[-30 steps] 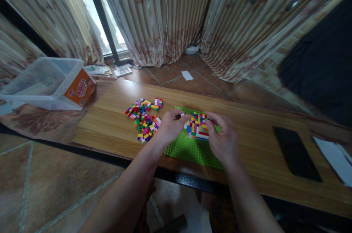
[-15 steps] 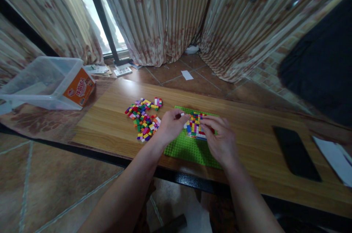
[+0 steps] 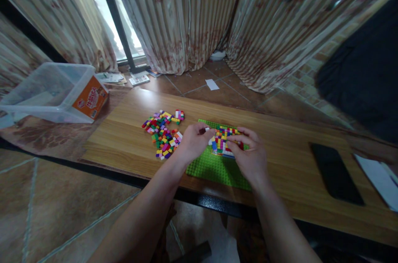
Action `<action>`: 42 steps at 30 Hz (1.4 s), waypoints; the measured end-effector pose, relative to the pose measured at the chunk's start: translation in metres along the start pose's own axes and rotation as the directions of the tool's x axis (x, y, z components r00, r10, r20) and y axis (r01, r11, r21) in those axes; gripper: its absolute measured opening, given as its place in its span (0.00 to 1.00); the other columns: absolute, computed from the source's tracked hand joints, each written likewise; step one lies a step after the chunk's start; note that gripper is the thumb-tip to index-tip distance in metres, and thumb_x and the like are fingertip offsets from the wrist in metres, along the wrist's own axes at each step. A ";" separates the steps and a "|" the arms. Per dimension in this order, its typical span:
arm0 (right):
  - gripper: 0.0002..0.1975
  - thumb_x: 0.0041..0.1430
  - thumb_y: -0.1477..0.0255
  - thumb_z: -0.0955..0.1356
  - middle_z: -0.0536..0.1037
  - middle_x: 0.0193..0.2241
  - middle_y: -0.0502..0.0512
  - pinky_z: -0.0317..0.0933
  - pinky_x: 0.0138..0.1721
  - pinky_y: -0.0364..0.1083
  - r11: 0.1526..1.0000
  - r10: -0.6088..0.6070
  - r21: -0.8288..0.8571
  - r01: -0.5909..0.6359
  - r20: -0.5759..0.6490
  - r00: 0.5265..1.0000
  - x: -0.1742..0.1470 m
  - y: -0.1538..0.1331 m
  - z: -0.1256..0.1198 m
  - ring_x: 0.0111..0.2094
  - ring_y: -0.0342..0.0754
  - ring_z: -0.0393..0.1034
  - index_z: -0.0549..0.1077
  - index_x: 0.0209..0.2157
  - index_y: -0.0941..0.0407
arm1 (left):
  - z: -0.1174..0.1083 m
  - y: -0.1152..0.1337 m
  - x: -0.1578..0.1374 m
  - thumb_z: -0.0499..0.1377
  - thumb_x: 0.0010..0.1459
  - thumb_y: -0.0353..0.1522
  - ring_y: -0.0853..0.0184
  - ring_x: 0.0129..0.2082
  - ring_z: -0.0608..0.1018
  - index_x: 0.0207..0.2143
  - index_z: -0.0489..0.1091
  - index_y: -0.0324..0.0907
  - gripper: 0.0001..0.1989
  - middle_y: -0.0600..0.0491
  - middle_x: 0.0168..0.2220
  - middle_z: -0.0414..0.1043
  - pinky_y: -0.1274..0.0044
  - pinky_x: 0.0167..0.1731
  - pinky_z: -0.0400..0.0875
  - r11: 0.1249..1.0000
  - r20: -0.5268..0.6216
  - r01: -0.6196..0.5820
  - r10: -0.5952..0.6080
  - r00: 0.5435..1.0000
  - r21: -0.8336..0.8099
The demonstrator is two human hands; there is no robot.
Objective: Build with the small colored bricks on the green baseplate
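Observation:
A green studded baseplate (image 3: 214, 170) lies on the table, carrying a packed block of coloured toy bricks (image 3: 221, 143) in red, yellow, blue, white and purple. My left hand (image 3: 195, 141) is at the left edge of the block, thumb and fingers closed, with a small white brick (image 3: 207, 129) showing at the fingertips. Over the right side of the block, my right hand (image 3: 250, 153) has its fingers apart, with the tips close to the bricks. I see nothing held in it, and its palm hides part of the baseplate.
A loose pile of coloured bricks (image 3: 163, 134) spreads left of the baseplate. A clear plastic bin (image 3: 62, 105) with an orange label stands at the far left. On the right lie a black phone-like slab (image 3: 336, 174) and white paper (image 3: 374, 178). The wooden table (image 3: 118, 138) has a dark front edge.
My right hand's fingers have spread and lifted slightly, showing more of the brick block. The left hand stays almost where it was.

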State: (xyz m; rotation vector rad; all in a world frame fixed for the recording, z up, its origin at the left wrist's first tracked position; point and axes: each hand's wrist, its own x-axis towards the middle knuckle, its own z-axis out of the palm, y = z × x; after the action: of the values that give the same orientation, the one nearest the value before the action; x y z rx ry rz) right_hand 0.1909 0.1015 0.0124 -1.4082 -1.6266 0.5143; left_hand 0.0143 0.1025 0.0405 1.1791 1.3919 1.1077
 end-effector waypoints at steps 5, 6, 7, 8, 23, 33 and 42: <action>0.05 0.51 0.67 0.72 0.75 0.50 0.57 0.58 0.56 0.60 0.997 0.069 0.044 -0.067 -0.044 0.997 0.000 0.000 0.005 0.52 0.57 0.69 0.81 0.28 0.51 | 0.000 0.001 0.000 0.60 0.56 0.36 0.73 0.20 0.61 0.23 0.67 0.40 0.12 0.60 0.17 0.60 0.78 0.22 0.52 1.000 0.008 0.003 -0.003 1.000 -0.013; 0.05 0.50 0.67 0.72 0.75 0.50 0.58 0.58 0.56 0.60 0.995 0.082 0.056 -0.079 -0.051 0.995 0.000 -0.001 0.006 0.52 0.57 0.69 0.81 0.28 0.51 | 0.000 0.000 0.000 0.60 0.56 0.36 0.73 0.20 0.61 0.23 0.67 0.40 0.11 0.60 0.17 0.60 0.78 0.22 0.52 1.000 0.008 0.004 -0.004 1.000 -0.016; 0.05 0.50 0.67 0.72 0.75 0.50 0.58 0.59 0.56 0.59 0.994 0.092 0.068 -0.088 -0.057 0.994 -0.001 -0.001 0.007 0.52 0.57 0.69 0.81 0.28 0.51 | 0.000 0.000 0.000 0.60 0.56 0.36 0.74 0.20 0.61 0.23 0.67 0.40 0.11 0.61 0.17 0.60 0.78 0.23 0.53 1.000 0.009 0.005 -0.005 1.000 -0.020; 0.05 0.50 0.67 0.72 0.74 0.50 0.59 0.60 0.55 0.58 0.992 0.099 0.080 -0.094 -0.062 0.993 -0.001 -0.001 0.008 0.52 0.57 0.69 0.81 0.28 0.52 | 0.000 0.000 0.000 0.60 0.56 0.36 0.74 0.20 0.61 0.23 0.67 0.40 0.11 0.61 0.17 0.60 0.78 0.23 0.53 1.000 0.011 0.005 -0.005 1.000 -0.025; 0.06 0.49 0.66 0.71 0.73 0.51 0.59 0.67 0.47 0.57 0.975 0.136 0.185 -0.123 -0.061 0.989 -0.003 0.001 0.014 0.51 0.57 0.69 0.81 0.26 0.52 | 0.002 0.002 -0.003 0.61 0.52 0.32 0.74 0.20 0.65 0.27 0.70 0.39 0.05 0.60 0.19 0.64 0.80 0.23 0.58 0.982 0.085 0.069 -0.055 0.995 -0.175; 0.09 0.61 0.62 0.69 0.77 0.45 0.56 0.61 0.54 0.57 0.993 -0.057 0.099 0.061 -0.043 0.997 -0.001 -0.019 -0.008 0.49 0.53 0.71 0.81 0.36 0.51 | 0.005 0.003 -0.005 0.62 0.54 0.37 0.75 0.22 0.63 0.29 0.69 0.39 0.10 0.60 0.21 0.62 0.80 0.23 0.55 0.974 0.309 0.005 0.066 0.949 -0.225; 0.08 0.59 0.64 0.70 0.79 0.33 0.52 0.66 0.41 0.49 0.949 0.007 0.314 -0.032 0.081 0.997 0.000 -0.026 -0.008 0.38 0.49 0.73 0.80 0.31 0.51 | 0.007 0.008 -0.009 0.65 0.51 0.44 0.74 0.24 0.65 0.32 0.70 0.38 0.18 0.58 0.24 0.65 0.80 0.26 0.59 0.973 0.343 0.004 0.078 0.936 -0.232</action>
State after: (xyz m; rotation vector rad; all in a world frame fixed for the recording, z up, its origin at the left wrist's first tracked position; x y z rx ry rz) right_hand 0.1828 0.0926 0.0368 -1.1774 -1.5136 0.8130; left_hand 0.0225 0.0951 0.0490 1.1692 0.9449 0.9960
